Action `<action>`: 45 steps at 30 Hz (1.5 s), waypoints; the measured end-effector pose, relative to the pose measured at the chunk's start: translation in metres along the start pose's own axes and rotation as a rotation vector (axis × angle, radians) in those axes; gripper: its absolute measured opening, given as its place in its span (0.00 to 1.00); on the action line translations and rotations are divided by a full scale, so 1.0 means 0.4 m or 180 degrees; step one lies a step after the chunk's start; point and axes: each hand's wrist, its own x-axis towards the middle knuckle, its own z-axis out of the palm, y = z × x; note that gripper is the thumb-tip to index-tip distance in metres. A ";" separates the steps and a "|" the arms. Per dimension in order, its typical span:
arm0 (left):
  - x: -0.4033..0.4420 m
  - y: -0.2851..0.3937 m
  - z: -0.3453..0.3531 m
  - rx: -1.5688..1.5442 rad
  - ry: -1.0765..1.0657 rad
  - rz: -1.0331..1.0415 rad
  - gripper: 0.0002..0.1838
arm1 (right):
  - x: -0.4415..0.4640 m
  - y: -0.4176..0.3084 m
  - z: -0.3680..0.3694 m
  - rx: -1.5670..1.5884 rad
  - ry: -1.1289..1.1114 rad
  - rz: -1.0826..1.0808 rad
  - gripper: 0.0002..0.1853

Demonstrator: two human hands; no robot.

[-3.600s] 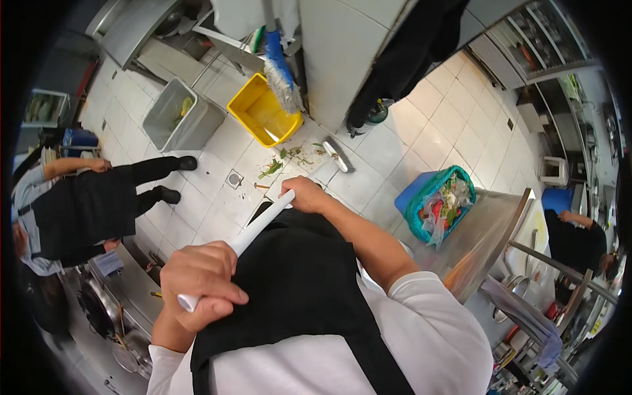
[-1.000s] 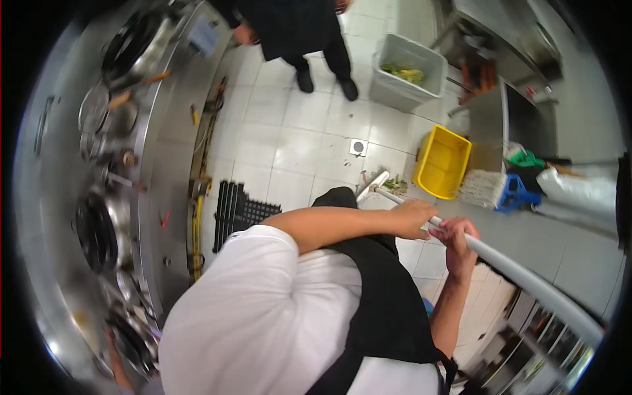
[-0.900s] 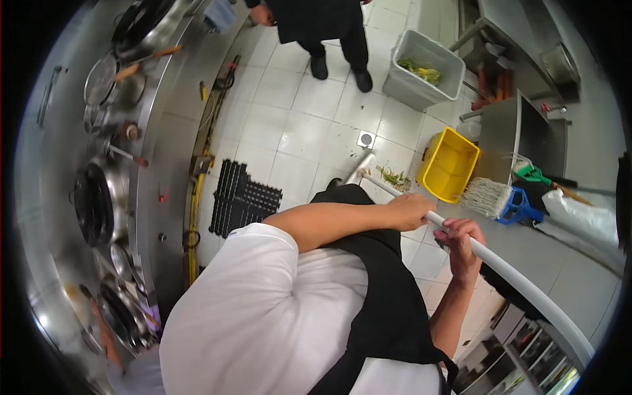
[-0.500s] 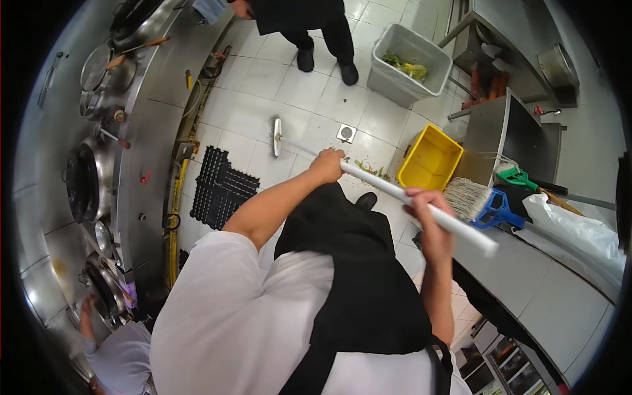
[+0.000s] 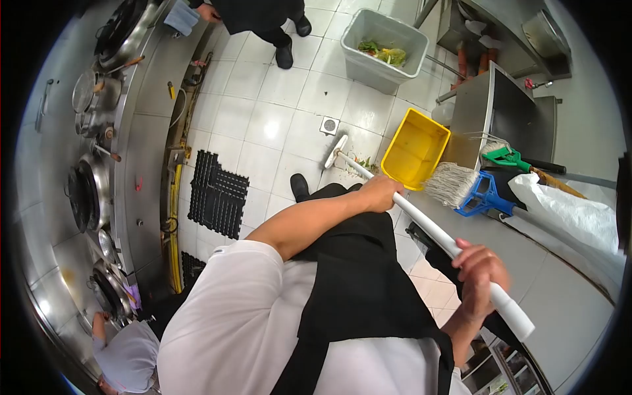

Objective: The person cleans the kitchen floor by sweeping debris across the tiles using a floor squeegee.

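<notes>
My left hand (image 5: 382, 193) is wrapped round the white pole of a broom (image 5: 424, 222), partway down. Closer to its upper end, my right hand (image 5: 482, 270) also grips the pole, fingers curled over it. The broom's narrow white head (image 5: 336, 151) is on the tiled floor (image 5: 263, 135), beside scattered vegetable scraps (image 5: 363, 161). A yellow tub (image 5: 415, 148) stands just right of those scraps.
A grey bin (image 5: 378, 79) with vegetable waste stands ahead, and a co-worker (image 5: 253, 20) stands left of it. Black mats (image 5: 217, 194) lie by the stove line (image 5: 148, 151). Mops (image 5: 454, 184) lean at right. Another person (image 5: 128, 355) is at lower left.
The broom head has swept right across the floor to the scraps. Both my hands moved right with the pole. The view has shifted, and the co-worker ahead appears further left.
</notes>
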 end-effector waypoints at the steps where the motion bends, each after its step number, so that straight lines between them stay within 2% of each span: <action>1: -0.005 0.046 -0.018 0.0024 -0.0009 0.0025 0.09 | -0.007 -0.016 -0.019 -0.0001 0.0029 -0.0021 0.22; 3: -0.019 0.106 -0.044 -0.0054 -0.0060 0.0071 0.08 | -0.018 -0.042 -0.063 0.0290 0.0105 -0.0333 0.23; 5: -0.024 0.084 -0.048 0.0005 0.0081 0.0207 0.07 | -0.008 -0.040 -0.065 0.0387 0.0099 -0.0441 0.23; 9: 0.009 -0.030 -0.109 0.0411 0.0481 -0.0117 0.05 | 0.014 0.079 -0.007 0.0603 0.0310 0.0054 0.20; 11: 0.068 -0.087 -0.121 0.0964 0.0834 -0.0370 0.07 | 0.043 0.161 0.022 0.0512 0.0246 0.0047 0.16; 12: 0.093 -0.105 -0.119 0.1073 0.0985 -0.0478 0.11 | 0.050 0.189 0.037 0.0288 0.0278 0.0081 0.15; 13: 0.118 -0.115 -0.105 0.1075 0.0960 -0.0433 0.11 | 0.053 0.207 0.045 0.0071 0.0302 0.0118 0.14; 15: 0.165 -0.131 -0.073 0.0812 0.0681 -0.0344 0.11 | 0.036 0.207 0.028 0.0004 0.0358 0.0092 0.14; 18: 0.172 -0.065 0.026 0.0616 0.0412 -0.0087 0.10 | -0.016 0.150 -0.035 -0.0125 0.0562 0.0090 0.15; 19: 0.173 -0.045 0.056 0.0542 0.0017 -0.0078 0.08 | -0.032 0.126 -0.043 -0.0238 0.0613 0.0037 0.16; 20: 0.169 -0.052 0.111 0.0612 -0.0040 0.0072 0.08 | -0.047 0.104 -0.056 -0.0218 0.0607 -0.0041 0.16; 23: 0.147 0.076 0.056 0.0612 -0.0768 0.0174 0.08 | -0.061 0.042 -0.086 -0.0159 0.0648 -0.0157 0.17; 27: 0.135 0.163 -0.029 0.0612 -0.0947 0.0273 0.08 | -0.056 0.001 -0.094 0.0368 0.0905 -0.0568 0.18; 29: 0.136 0.165 -0.096 0.0758 -0.0748 0.0068 0.09 | -0.032 0.005 -0.076 0.0612 0.1065 -0.0614 0.18; 30: 0.146 0.095 -0.106 0.0797 -0.0480 0.0352 0.10 | -0.016 0.030 -0.061 0.0535 0.1018 -0.0624 0.18; 32: 0.151 0.025 -0.196 0.0763 -0.0338 0.0083 0.09 | 0.021 0.098 -0.013 0.0535 0.0838 -0.0494 0.17; 34: 0.152 -0.103 -0.266 0.0933 0.0116 -0.0234 0.06 | 0.063 0.154 0.060 0.0018 0.0578 -0.0028 0.14; 35: 0.148 -0.173 -0.305 0.1203 0.0346 -0.0295 0.10 | 0.096 0.195 0.103 0.0049 0.0329 -0.0055 0.11; 36: 0.146 -0.210 -0.356 0.1251 0.0303 -0.0581 0.13 | 0.138 0.235 0.154 0.0107 0.0195 -0.0176 0.09; 39: 0.154 -0.330 -0.418 0.1463 0.0653 -0.0763 0.14 | 0.208 0.313 0.274 0.0042 0.0036 -0.0154 0.10; 41: 0.182 -0.400 -0.412 0.1299 0.0540 -0.0318 0.13 | 0.230 0.290 0.306 -0.0063 0.0168 -0.0131 0.09; 42: 0.198 -0.400 -0.404 0.1062 0.0266 -0.0242 0.12 | 0.236 0.266 0.313 -0.0174 0.0307 -0.0151 0.09; 44: 0.198 -0.346 -0.371 0.0653 0.0169 0.0318 0.11 | 0.230 0.173 0.302 -0.0561 0.0433 0.0077 0.06; 45: 0.193 -0.290 -0.360 0.0631 -0.0091 0.0404 0.10 | 0.218 0.141 0.298 -0.0616 0.0585 -0.0056 0.04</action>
